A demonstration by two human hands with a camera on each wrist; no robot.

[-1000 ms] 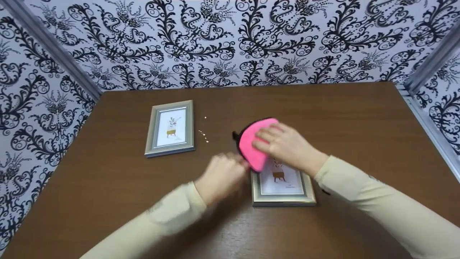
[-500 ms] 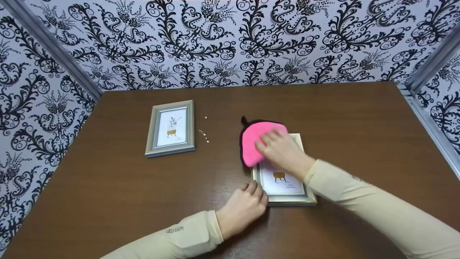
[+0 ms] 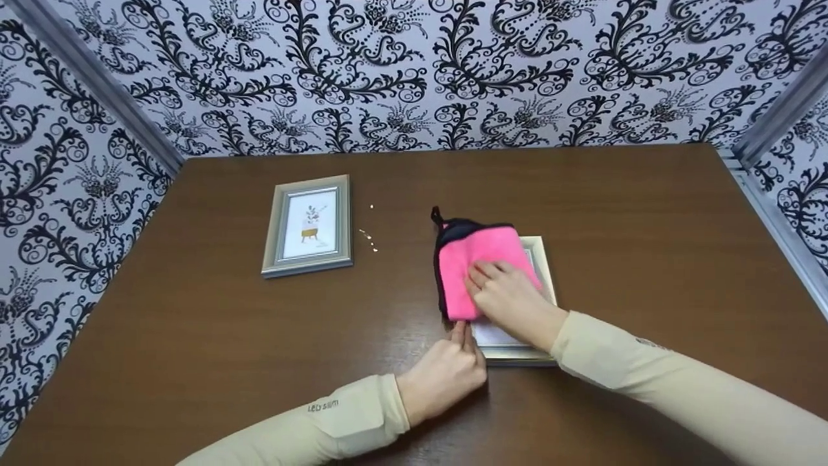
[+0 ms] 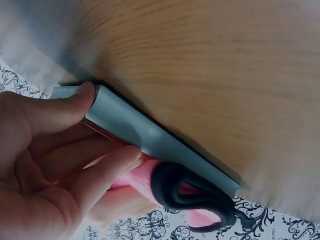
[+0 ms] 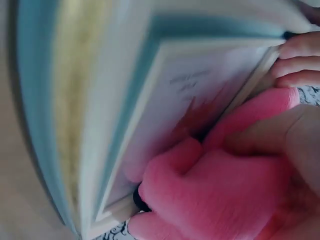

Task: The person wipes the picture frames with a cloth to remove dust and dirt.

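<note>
In the head view, a picture frame (image 3: 543, 259) lies on the table to the right of centre, partly hidden by a pink cloth (image 3: 485, 249) with black edging and a hanging loop. My right hand (image 3: 508, 301) holds the cloth against the frame's face; the right wrist view shows the cloth (image 5: 215, 195) bunched under the thumb, over the glazed print (image 5: 185, 95). At the frame's lower left corner, my left hand (image 3: 446, 369) grips its border. Up close in the left wrist view, the thumb lies on the frame's outer side (image 4: 135, 125) and the fingers reach over its face.
Another framed picture (image 3: 310, 226) lies at the left of the brown table (image 3: 259, 356). Several small white flecks (image 3: 369, 238) are scattered to its right. Patterned walls (image 3: 414, 77) stand behind and at both sides.
My left hand has come down from the cloth's edge to the frame's lower left corner. The cloth, folded over earlier, now spreads lower across the frame under my right hand.
</note>
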